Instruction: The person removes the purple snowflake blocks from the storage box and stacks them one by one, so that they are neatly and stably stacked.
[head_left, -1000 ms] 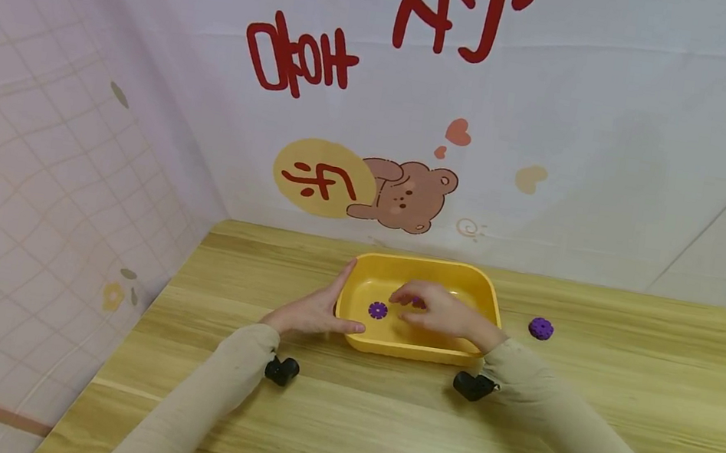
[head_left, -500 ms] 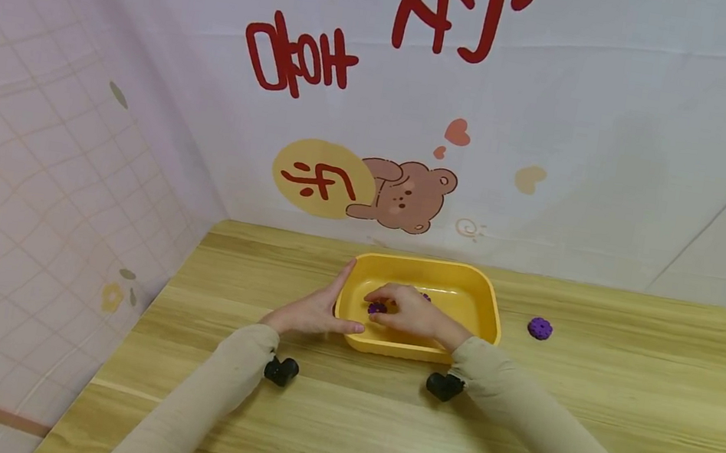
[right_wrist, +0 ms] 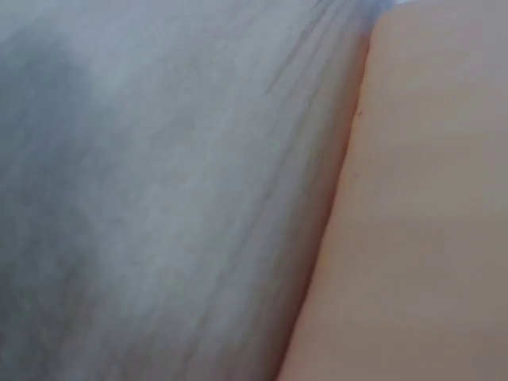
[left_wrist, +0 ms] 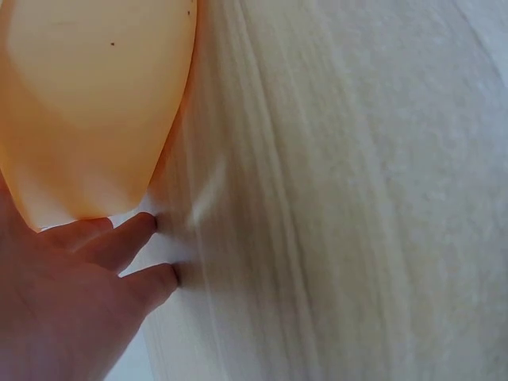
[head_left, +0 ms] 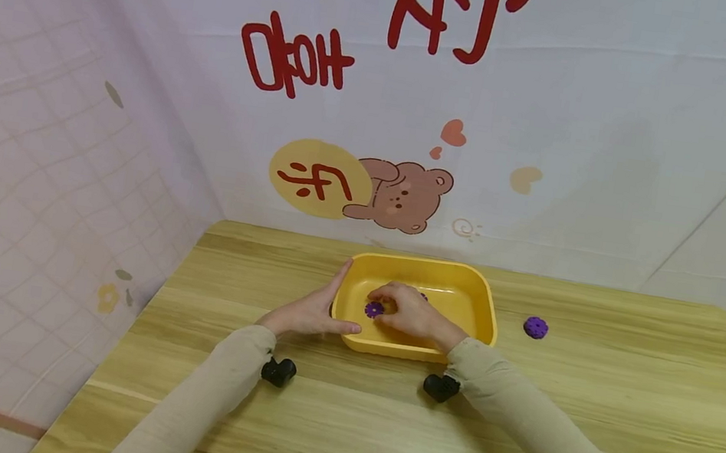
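A yellow plastic tub point(head_left: 415, 354) stands on the wooden table. My left hand point(head_left: 309, 313) holds its left end, thumb over the near corner of the rim and index finger along the outside. In the left wrist view, other fingers point(left_wrist: 131, 238) spread beside the tub's end. My right hand point(head_left: 410, 313) reaches into the tub, thumb and fingers curled at the edges of a purple notched building disc point(head_left: 374, 310) on the floor. A second purple piece point(head_left: 423, 296) shows partly behind that hand. The right wrist view shows only table and tub wall.
To the right of the tub lies a small purple stack of notched discs point(head_left: 536, 327). A printed white cloth point(head_left: 592, 135) hangs behind the wooden table point(head_left: 336, 416), with another cloth on the left side.
My right hand has moved left inside the tub and down to the left purple disc, its fingers now at the disc's edges. My left hand keeps its place on the tub.
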A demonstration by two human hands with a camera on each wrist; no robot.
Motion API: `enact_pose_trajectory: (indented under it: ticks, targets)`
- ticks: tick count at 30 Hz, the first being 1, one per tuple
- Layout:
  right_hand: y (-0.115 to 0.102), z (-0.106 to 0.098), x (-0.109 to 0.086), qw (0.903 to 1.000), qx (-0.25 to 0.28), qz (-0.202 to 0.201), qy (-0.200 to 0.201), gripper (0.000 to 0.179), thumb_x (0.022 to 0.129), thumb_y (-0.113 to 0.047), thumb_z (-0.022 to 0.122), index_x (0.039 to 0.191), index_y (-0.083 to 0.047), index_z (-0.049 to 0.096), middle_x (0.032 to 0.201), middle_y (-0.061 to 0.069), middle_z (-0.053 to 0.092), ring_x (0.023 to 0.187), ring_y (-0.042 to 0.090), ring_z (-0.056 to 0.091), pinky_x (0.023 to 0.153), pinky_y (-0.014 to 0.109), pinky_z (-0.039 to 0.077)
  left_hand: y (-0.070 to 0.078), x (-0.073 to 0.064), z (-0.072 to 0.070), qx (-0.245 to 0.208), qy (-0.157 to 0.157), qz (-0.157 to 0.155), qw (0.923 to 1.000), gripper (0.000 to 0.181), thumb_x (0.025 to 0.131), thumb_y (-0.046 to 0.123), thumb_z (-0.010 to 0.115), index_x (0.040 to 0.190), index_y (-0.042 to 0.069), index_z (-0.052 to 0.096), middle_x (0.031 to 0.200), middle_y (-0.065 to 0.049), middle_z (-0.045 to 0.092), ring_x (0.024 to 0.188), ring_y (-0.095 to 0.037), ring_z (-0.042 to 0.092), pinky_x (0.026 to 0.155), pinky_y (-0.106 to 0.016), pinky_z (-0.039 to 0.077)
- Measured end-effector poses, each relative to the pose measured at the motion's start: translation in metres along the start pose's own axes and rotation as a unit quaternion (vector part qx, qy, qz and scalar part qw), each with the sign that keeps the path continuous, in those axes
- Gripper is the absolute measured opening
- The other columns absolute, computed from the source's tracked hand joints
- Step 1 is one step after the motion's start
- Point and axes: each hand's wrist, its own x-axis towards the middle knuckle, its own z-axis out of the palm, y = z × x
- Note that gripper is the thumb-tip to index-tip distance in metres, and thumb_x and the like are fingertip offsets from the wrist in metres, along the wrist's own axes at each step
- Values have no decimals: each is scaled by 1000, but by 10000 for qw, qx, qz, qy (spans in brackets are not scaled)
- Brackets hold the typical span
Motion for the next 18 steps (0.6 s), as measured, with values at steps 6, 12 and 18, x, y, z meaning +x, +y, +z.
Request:
enact_pose_trajectory:
  ticks: [6, 12, 18]
  targets:
    - [3, 3, 1, 9999, -79, 71, -77, 33, 81, -5, 75, 112, 0, 67, 106, 12, 63, 93, 24, 57, 86, 36, 49, 1, -1, 1, 59, 12, 138, 9999, 117, 84, 29, 77, 153, 24, -18, 160, -12, -1, 133, -26, 37, 112, -40, 26]
    - [1, 4, 0, 9999, -118, 17, -14, 27, 81, -3, 75, 107, 0, 70, 101, 12, 62, 88, 22, 57, 81, 33, 51, 1, -2, 2, 103, 35, 159, 9998, 121, 82, 33, 79, 152, 27, -19, 161, -9, 0, 127, -22, 46, 111, -37, 29]
    - [-3, 5, -1, 9999, -145, 39, 15, 25, 80, -6, 77, 103, -1, 71, 92, 10, 61, 80, 20, 55, 71, 26, 49, -1, -3, 3, 134, 106, 147, 9997, 121, 81, 35, 79, 152, 26, -19, 161, -6, 0, 129, -18, 43, 111, -35, 28]
